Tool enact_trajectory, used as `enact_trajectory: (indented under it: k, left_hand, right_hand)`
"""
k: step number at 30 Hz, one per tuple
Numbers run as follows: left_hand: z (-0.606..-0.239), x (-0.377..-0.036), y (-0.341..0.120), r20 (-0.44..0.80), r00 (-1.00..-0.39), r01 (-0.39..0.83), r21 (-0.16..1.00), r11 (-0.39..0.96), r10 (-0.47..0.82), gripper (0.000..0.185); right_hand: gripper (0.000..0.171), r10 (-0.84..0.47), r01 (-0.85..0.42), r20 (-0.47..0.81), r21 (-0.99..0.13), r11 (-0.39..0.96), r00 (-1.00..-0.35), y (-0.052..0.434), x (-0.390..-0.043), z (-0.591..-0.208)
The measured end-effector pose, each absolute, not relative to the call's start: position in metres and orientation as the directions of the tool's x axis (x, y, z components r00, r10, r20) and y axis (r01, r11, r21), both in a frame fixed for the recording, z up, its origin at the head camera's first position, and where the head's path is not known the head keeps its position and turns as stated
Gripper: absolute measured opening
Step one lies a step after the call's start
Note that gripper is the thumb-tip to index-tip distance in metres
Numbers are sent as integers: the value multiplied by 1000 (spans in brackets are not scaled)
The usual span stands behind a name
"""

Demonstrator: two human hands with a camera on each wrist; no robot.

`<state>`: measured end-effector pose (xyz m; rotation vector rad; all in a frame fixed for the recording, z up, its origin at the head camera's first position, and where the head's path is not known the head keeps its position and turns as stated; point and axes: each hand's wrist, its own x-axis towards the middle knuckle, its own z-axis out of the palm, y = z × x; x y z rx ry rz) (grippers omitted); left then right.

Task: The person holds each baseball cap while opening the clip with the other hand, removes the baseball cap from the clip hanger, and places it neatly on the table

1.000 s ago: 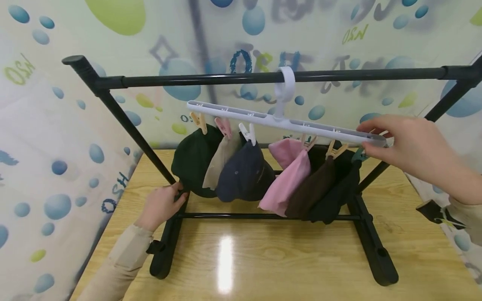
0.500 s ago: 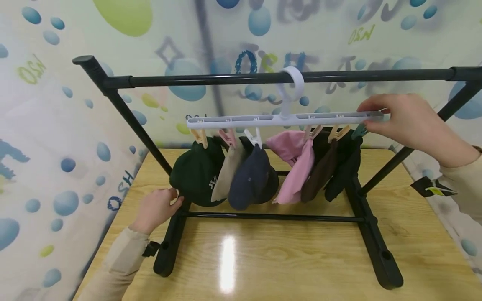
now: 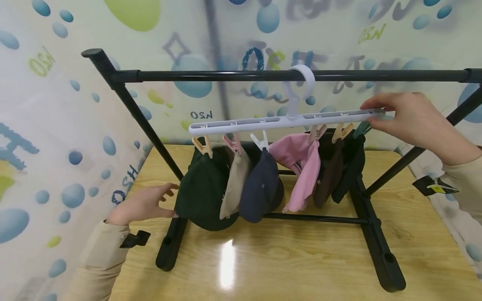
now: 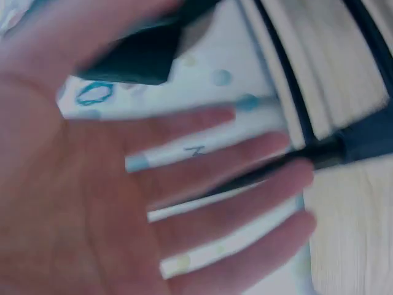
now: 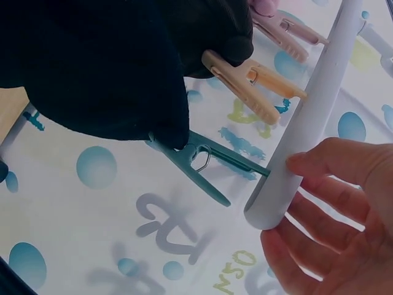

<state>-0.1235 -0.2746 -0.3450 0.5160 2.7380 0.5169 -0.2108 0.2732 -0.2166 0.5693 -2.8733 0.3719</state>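
A white hanger (image 3: 244,125) hooks over the black top bar of a rack, its left end a little lower. My right hand (image 3: 418,121) pinches its right end between thumb and fingers, beside a teal clothespin (image 5: 191,161) in the right wrist view. Caps hang clipped below: dark green (image 3: 203,196), beige (image 3: 236,184), navy (image 3: 260,188), pink (image 3: 306,171), dark brown (image 3: 328,184) and black (image 3: 348,175). My left hand (image 3: 144,203) is at the green cap's left edge, fingers and thumb apart; the left wrist view shows these fingers straight with nothing held.
The black rack's top bar (image 3: 207,76) spans the view. Its feet (image 3: 380,255) stand on a wooden table (image 3: 286,259), joined by a lower bar (image 3: 320,217) behind the caps. A patterned sheet (image 3: 150,42) covers the back and left side.
The hanger's left end has dropped and the caps there have swung nearer to me. My left hand has left the rack's left upright and spread its fingers; the right still holds the hanger's end.
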Motion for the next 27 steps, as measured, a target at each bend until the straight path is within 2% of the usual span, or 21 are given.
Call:
enact_trajectory:
  k: [4,7,9,12,15,18,22,27]
  left_hand:
    - [-333,-122,-275,-271,-804,309,569,762,529,90]
    - [-328,-123,-267,-201,-809,313,648,694,553,89]
    - [-329,-127,-258,-124,-840,313,684,659,528,77]
    - [-333,-131,-245,-22,-888,318,691,649,459,46]
    - [-338,-134,-234,50,-893,349,703,620,447,18]
    - [-342,-132,-228,89,-882,381,713,589,463,5]
    - [-342,-128,-221,99,-885,382,711,590,454,8]
    - [-342,-123,-215,90,-896,365,707,606,434,9]
  right_hand:
    - [30,-355,-405,240,-207,891,-904,273,-213,-218]
    - [30,-367,-421,255,-207,883,-895,273,-215,-219]
    - [29,-376,-436,273,-210,875,-886,273,-216,-220]
    - [29,-392,-464,301,-224,857,-870,272,-218,-222]
    - [30,-397,-478,325,-226,849,-859,270,-218,-223]
    - [33,-406,-495,378,-172,852,-832,267,-214,-226]
    - [37,-439,-537,507,-58,841,-742,257,-199,-229]
    - [35,-538,-666,631,47,745,-558,233,-178,-231]
